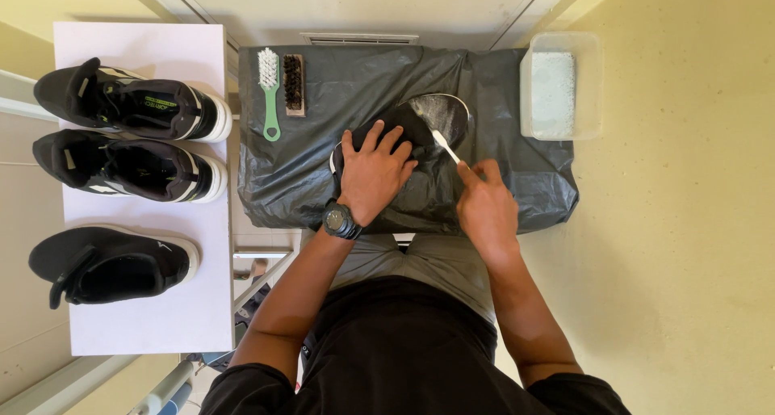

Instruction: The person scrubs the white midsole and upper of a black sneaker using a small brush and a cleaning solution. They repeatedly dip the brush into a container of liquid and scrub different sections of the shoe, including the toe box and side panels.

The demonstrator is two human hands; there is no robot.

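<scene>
1. The floor (pixel 694 245) is a plain pale yellow-beige surface that fills the right side of the view, evenly lit, with no hard shadows.
2. A black plastic sheet (pixel 355 84) covers the desk in the middle of the view and hangs crumpled over its edges.
3. On the left stands a white shelf (pixel 161 318), a long flat board running towards the top of the view.
4. Behind the desk, pale frame rails (pixel 525 11) run diagonally at the top, with a slotted vent strip (pixel 359 38) between them.
5. Pale rails (pixel 56 383) also cross the lower left corner.
</scene>
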